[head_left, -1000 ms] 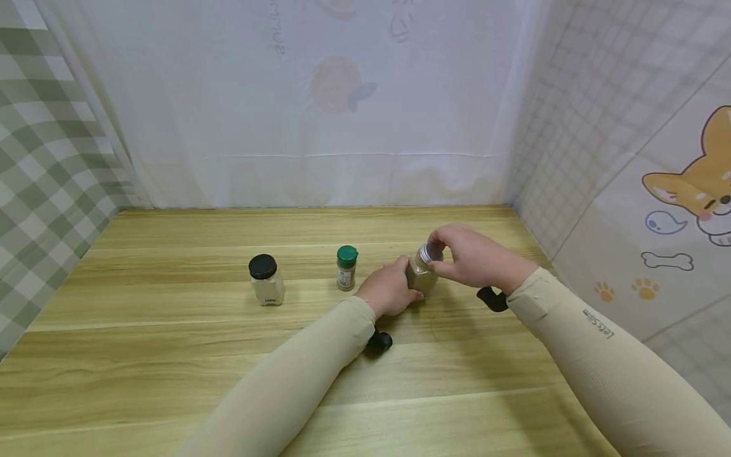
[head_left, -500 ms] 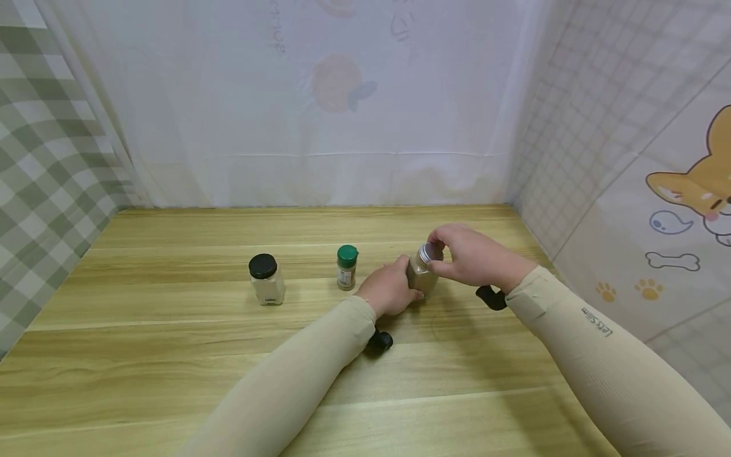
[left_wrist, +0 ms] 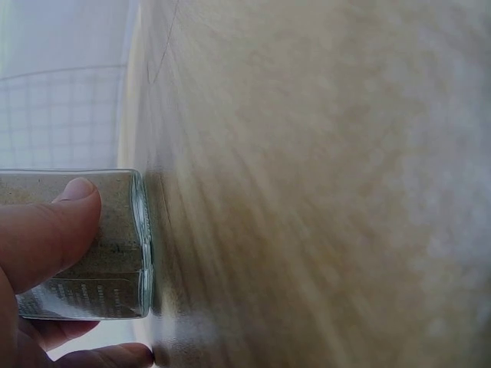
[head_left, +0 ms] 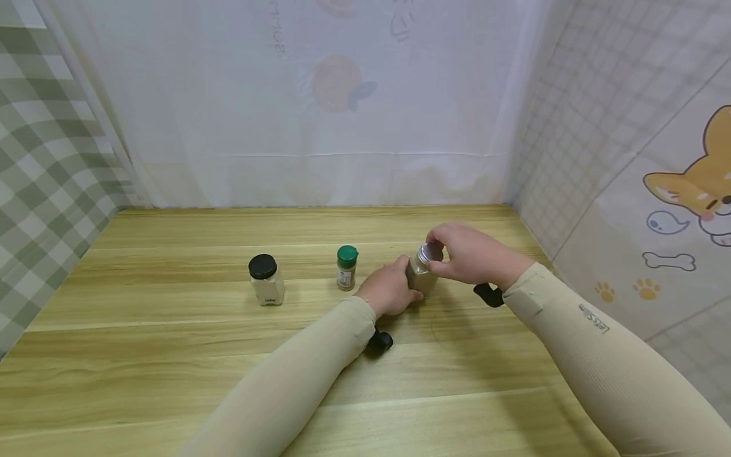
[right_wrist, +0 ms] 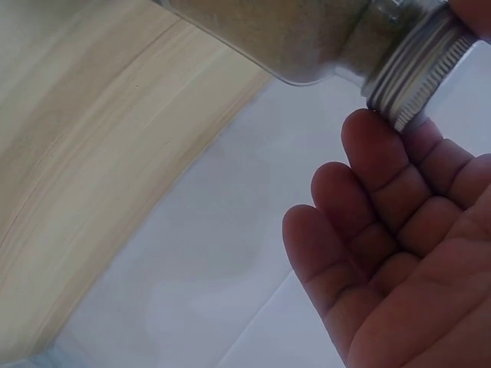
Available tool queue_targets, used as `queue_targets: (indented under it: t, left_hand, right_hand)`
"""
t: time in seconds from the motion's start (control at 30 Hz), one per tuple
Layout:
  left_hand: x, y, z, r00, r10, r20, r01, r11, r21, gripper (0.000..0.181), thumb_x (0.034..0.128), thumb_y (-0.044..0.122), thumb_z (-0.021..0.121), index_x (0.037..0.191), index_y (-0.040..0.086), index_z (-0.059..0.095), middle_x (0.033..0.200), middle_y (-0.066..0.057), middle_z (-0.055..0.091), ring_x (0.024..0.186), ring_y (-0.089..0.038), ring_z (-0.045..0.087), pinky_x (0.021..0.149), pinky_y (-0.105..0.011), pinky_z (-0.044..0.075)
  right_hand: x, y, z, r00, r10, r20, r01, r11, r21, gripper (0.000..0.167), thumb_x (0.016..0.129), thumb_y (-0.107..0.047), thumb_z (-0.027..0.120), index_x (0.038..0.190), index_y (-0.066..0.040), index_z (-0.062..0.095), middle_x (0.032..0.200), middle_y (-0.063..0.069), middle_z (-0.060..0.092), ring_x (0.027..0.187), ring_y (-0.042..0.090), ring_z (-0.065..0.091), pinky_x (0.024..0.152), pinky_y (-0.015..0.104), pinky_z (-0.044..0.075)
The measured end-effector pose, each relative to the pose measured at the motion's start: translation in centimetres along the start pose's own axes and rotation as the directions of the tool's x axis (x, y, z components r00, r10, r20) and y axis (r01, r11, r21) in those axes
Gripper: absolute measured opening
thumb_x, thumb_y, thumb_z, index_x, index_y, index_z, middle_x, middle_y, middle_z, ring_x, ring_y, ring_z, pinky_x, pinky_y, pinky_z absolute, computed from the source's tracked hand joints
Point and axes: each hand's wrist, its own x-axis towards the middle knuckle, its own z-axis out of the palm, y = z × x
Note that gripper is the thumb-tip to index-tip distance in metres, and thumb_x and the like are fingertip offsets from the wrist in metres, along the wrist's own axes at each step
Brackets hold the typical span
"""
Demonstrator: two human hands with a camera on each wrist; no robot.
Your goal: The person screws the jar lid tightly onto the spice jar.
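A square glass jar (head_left: 419, 281) of brownish powder stands on the table at centre right in the head view. My left hand (head_left: 388, 289) grips its body from the left, with the thumb (left_wrist: 46, 234) pressed along the glass in the left wrist view. On top is a ridged silver lid (right_wrist: 422, 69), seated on the neck. My right hand (head_left: 475, 257) pinches this lid between thumb and fingers. In the right wrist view, the other fingers are loosely bent below the lid. Part of the lid is hidden behind the right hand.
Left of the hands stands a small spice bottle (head_left: 346, 269) with a green cap. Farther left is a pale-filled jar (head_left: 267, 282) with a black lid. The wooden table (head_left: 171, 374) meets a white curtain (head_left: 228, 127) behind and a patterned wall (head_left: 599, 190) at right.
The right hand and forearm have shifted slightly to the left, with the fingers still on the lid. The left hand and the jar stay in place.
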Motion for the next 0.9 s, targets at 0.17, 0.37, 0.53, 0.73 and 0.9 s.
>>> queue_targets:
  t: [0.17, 0.37, 0.53, 0.73, 0.9]
  left_hand:
    - [0.05, -0.05, 0.02, 1.000, 0.000, -0.001, 0.000, 1.000, -0.002, 0.052, 0.0977, 0.042, 0.075, 0.136, 0.016, 0.050, 0.132, -0.007, 0.068, 0.117, -0.025, 0.068, 0.101, -0.042, 0.054]
    - [0.08, -0.08, 0.01, 1.000, 0.001, -0.005, -0.001, 1.000, 0.003, 0.052, 0.0972, 0.042, 0.076, 0.135, 0.016, 0.050, 0.131, -0.008, 0.069, 0.116, -0.025, 0.068, 0.100, -0.042, 0.055]
    - [0.19, -0.08, 0.10, 1.000, 0.004, -0.005, -0.004, 1.000, 0.007, 0.054, 0.0972, 0.041, 0.076, 0.137, 0.015, 0.050, 0.133, -0.008, 0.069, 0.117, -0.025, 0.068, 0.100, -0.042, 0.055]
    - [0.47, -0.17, 0.22, 1.000, 0.007, -0.006, -0.007, 1.000, 0.007, 0.056, 0.0971, 0.041, 0.076, 0.139, 0.015, 0.049, 0.135, -0.008, 0.068, 0.120, -0.025, 0.068, 0.102, -0.043, 0.054]
    - [0.57, -0.13, 0.19, 1.000, 0.002, -0.006, -0.002, 1.000, 0.000, 0.057, 0.0972, 0.040, 0.076, 0.140, 0.015, 0.049, 0.135, -0.008, 0.068, 0.120, -0.025, 0.068, 0.102, -0.043, 0.054]
  right_hand:
    - [0.16, 0.03, -0.04, 1.000, -0.008, -0.001, 0.008, 1.000, -0.015, 0.011, 0.090, -0.013, 0.071, 0.098, -0.005, 0.066, 0.091, 0.002, 0.066, 0.087, 0.020, 0.062, 0.084, 0.040, 0.052]
    - [0.36, -0.03, -0.22, 1.000, -0.015, 0.001, 0.015, 0.999, -0.034, 0.009, 0.087, -0.012, 0.071, 0.094, -0.007, 0.067, 0.088, 0.002, 0.064, 0.081, 0.019, 0.058, 0.079, 0.037, 0.049]
    - [0.56, -0.12, -0.38, 1.000, -0.018, 0.017, 0.019, 0.998, -0.060, 0.010, 0.085, -0.012, 0.071, 0.094, -0.008, 0.067, 0.087, 0.001, 0.064, 0.081, 0.018, 0.056, 0.078, 0.037, 0.048]
    - [0.78, 0.04, -0.40, 0.998, -0.052, 0.021, 0.054, 0.996, -0.077, 0.008, 0.084, -0.010, 0.071, 0.091, -0.009, 0.066, 0.085, 0.000, 0.061, 0.080, 0.018, 0.054, 0.077, 0.036, 0.046]
    - [0.81, 0.38, -0.24, 0.998, -0.053, 0.020, 0.054, 0.997, -0.063, 0.009, 0.084, -0.010, 0.071, 0.092, -0.009, 0.067, 0.086, 0.000, 0.061, 0.082, 0.018, 0.053, 0.078, 0.036, 0.046]
